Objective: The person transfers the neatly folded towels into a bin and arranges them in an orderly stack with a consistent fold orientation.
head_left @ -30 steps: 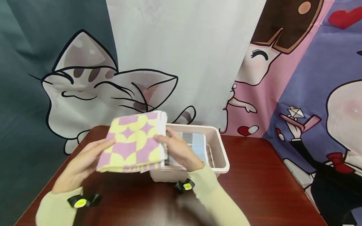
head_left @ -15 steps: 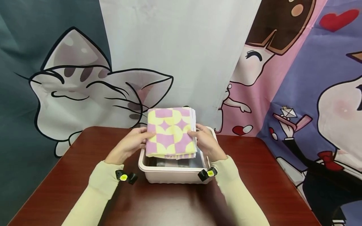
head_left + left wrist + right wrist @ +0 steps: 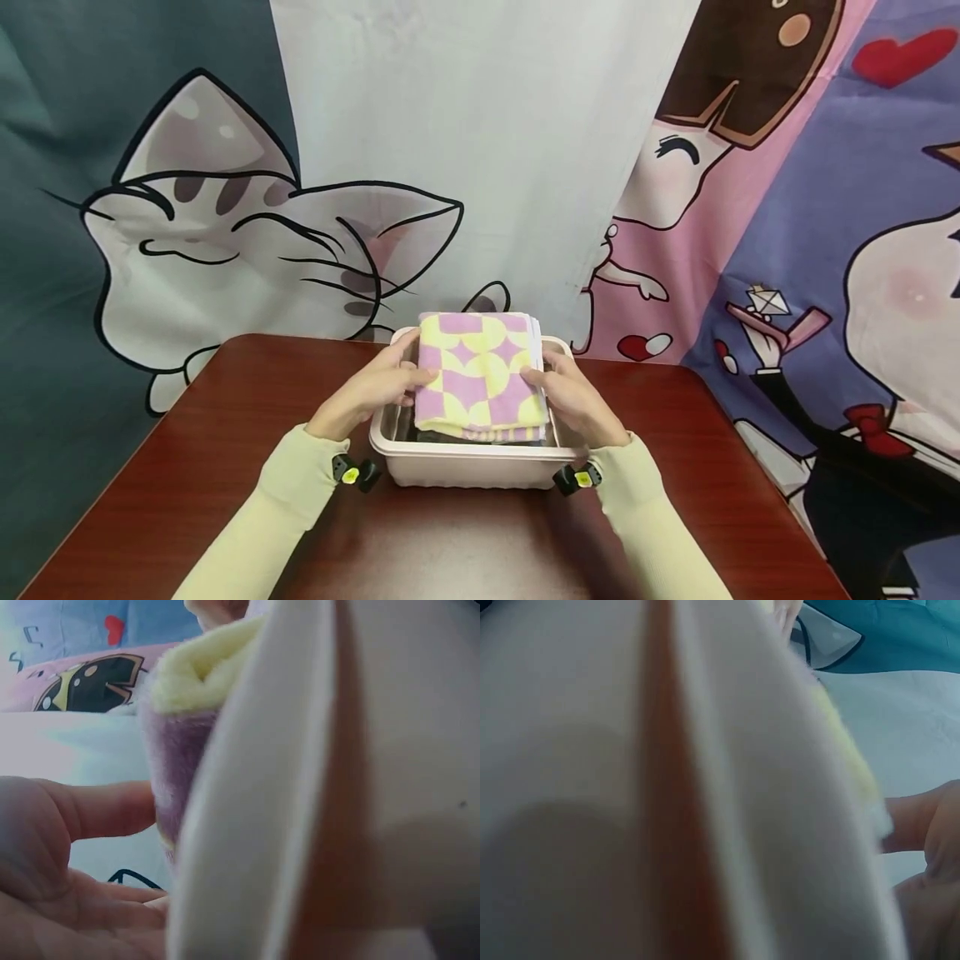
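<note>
A folded towel (image 3: 480, 375) in purple and yellow with a white edge lies level in the mouth of a pale plastic bin (image 3: 480, 468) in the head view. My left hand (image 3: 375, 385) grips its left side, thumb on top and fingers below. On the opposite side, my right hand (image 3: 577, 396) holds it the same way. In the left wrist view the thumb presses the plush towel (image 3: 176, 750) behind the bin's blurred rim (image 3: 247, 795). The right wrist view shows mostly the rim (image 3: 780, 787), with a strip of yellow towel (image 3: 847, 754) beyond it. Dark contents under the towel are mostly hidden.
The bin stands on a reddish-brown table (image 3: 300, 367) near its back edge. Behind it hangs a curtain (image 3: 480, 150) printed with a cat and cartoon figures. Small black cameras (image 3: 356, 473) are strapped at both wrists.
The towel has come from the left over the bin and down into its mouth. My left hand has moved right with it, and both hands still hold its sides.
</note>
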The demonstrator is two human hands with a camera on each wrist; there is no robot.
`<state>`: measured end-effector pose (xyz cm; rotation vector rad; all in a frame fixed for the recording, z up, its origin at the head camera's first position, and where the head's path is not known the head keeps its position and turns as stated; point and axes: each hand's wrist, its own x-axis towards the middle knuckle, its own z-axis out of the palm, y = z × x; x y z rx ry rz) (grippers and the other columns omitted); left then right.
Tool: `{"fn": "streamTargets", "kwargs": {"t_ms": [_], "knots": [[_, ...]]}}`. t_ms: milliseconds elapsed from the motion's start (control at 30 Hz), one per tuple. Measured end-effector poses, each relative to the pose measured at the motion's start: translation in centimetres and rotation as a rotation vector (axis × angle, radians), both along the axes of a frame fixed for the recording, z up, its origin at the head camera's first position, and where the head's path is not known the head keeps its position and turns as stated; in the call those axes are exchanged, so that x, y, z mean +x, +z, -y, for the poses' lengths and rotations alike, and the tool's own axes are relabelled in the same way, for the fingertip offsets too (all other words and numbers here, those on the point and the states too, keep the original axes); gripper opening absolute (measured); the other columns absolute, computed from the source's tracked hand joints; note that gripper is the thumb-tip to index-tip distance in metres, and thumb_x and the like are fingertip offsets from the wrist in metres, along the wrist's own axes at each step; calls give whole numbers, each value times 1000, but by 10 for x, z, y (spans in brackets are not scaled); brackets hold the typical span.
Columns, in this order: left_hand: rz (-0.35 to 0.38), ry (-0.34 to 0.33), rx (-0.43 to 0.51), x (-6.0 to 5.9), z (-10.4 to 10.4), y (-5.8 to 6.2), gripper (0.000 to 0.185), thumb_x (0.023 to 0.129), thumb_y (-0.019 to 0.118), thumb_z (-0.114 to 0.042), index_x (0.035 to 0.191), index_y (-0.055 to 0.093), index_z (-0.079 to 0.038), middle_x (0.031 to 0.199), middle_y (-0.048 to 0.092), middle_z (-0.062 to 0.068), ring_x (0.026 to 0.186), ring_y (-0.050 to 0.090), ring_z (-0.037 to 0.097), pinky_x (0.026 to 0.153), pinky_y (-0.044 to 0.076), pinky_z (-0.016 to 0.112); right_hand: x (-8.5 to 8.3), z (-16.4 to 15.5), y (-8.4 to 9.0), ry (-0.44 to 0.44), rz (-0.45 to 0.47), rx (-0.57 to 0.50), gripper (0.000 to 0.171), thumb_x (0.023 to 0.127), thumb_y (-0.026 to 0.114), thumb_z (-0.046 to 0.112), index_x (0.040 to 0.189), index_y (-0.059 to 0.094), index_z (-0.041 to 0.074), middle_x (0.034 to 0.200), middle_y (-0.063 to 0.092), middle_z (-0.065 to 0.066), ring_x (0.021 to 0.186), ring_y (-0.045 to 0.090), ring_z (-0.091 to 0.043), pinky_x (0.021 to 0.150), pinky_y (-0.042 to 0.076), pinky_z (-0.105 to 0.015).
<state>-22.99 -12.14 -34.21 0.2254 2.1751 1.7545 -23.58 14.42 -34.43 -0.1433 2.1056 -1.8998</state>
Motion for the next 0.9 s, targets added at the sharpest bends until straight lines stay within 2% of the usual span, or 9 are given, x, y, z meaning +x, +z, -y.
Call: {"fn": "streamTargets", "kwargs": {"t_ms": [133,433,533,600,667,733,800,833,900], "knots": [[1,-29,-41,4,-1,-2,78,88,57,-11,149,9,-21,73,44,6,58,40,16,53,42,27,6,-4,-5,-14,6,53,35,93,47,8,126,42,-4,104,57,-17,84,62,-20,76,53,-34],[40,-124,-156,4,-5,-6,75,91,54,-12,148,6,-10,67,40,5,55,40,14,52,44,23,14,-7,-13,-85,11,311,39,91,55,19,127,49,7,110,55,-10,93,56,-21,83,46,-33],[54,-129,-198,5,-9,-6,74,92,52,-10,148,5,-9,76,44,10,53,41,14,50,45,22,14,-7,-17,-95,31,350,39,90,55,16,127,49,4,110,55,-11,92,55,-22,82,46,-33],[55,-112,-228,5,-12,-6,73,92,51,-7,148,5,-10,94,48,16,55,44,16,49,46,23,14,-6,-18,-84,39,348,37,91,54,14,125,50,1,108,55,-12,91,56,-22,80,47,-33],[25,-99,-272,5,-15,-7,72,91,50,-5,148,7,-8,119,44,22,63,51,18,52,49,27,14,-6,-19,-84,39,356,35,90,54,13,123,51,0,107,54,-12,89,56,-22,78,47,-32],[-47,-97,-358,5,-18,-8,71,91,51,-4,148,9,-6,135,36,24,85,56,24,65,52,32,14,-6,-20,-75,34,360,34,90,53,12,121,51,-2,106,55,-14,89,56,-23,77,47,-33],[-113,-102,-459,5,-22,-9,71,90,52,-5,147,10,-4,144,29,22,111,50,29,85,48,38,15,-7,-20,-92,32,400,36,89,56,14,122,51,-1,107,54,-13,90,55,-23,78,46,-32],[-165,-106,-513,5,-22,-11,71,90,53,-7,147,11,-3,144,29,22,119,44,30,93,43,40,16,-8,-21,-93,30,421,36,89,56,14,122,51,0,108,53,-13,92,53,-23,79,45,-33],[-216,-107,-605,7,-24,-10,71,90,54,-8,146,12,-1,144,29,22,129,33,30,104,31,42,17,-10,-20,-86,24,446,37,88,57,15,122,51,-1,109,54,-13,93,53,-24,80,44,-33]]}}
